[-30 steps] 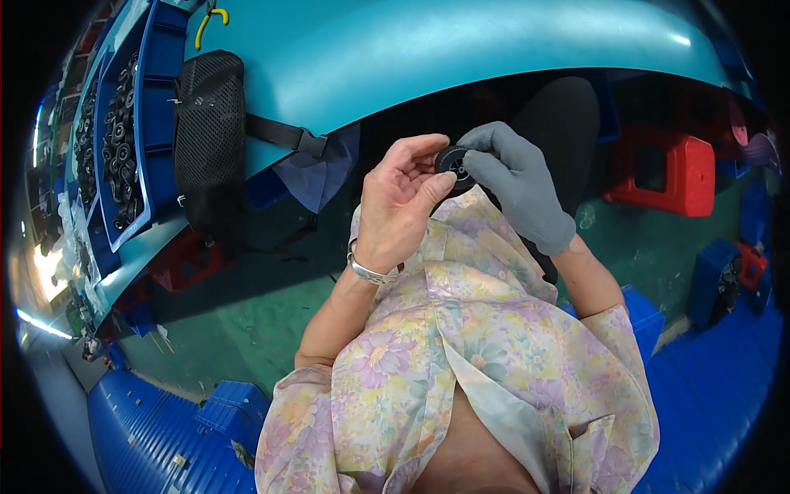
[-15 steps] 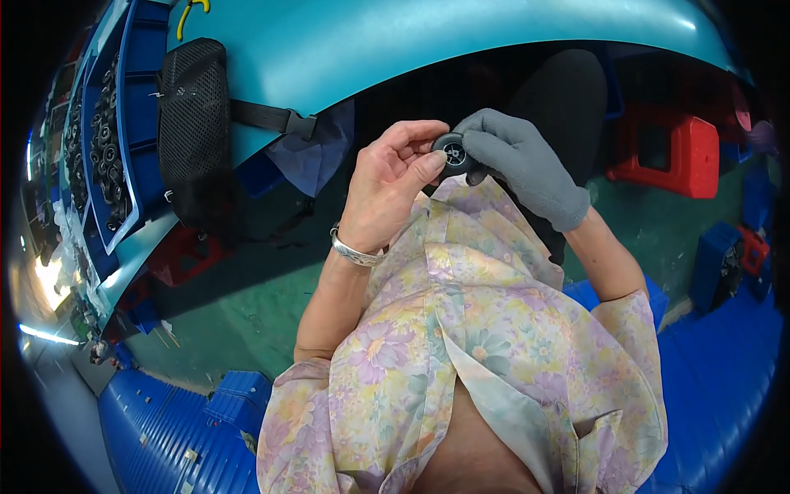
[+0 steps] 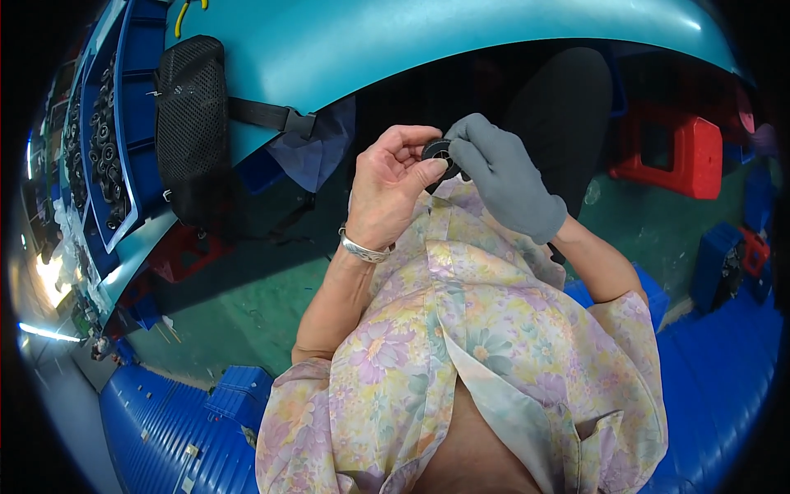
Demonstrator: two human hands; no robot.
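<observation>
A small black wheel (image 3: 431, 151) with a spoked hub is held up above my lap, between my two hands. My bare left hand (image 3: 393, 183) pinches its near left rim between thumb and fingers. On my right hand (image 3: 508, 176) is a grey glove, and its fingers close on the wheel's right side. The gloved fingertips hide part of the wheel. I cannot make out whether they also hold something smaller.
A teal table (image 3: 346, 49) curves across the front, with a black mesh pouch (image 3: 191, 115) on its left part. Beyond the pouch, a blue bin (image 3: 136, 123) holds several dark wheels. Yellow-handled pliers (image 3: 178, 23) lie at the top; a red stool (image 3: 699, 156) stands right.
The wheel has shifted slightly left and turned, showing less of its face. My gloved hand has rotated, its wrist lower and further left, its fingers now over the wheel's right side.
</observation>
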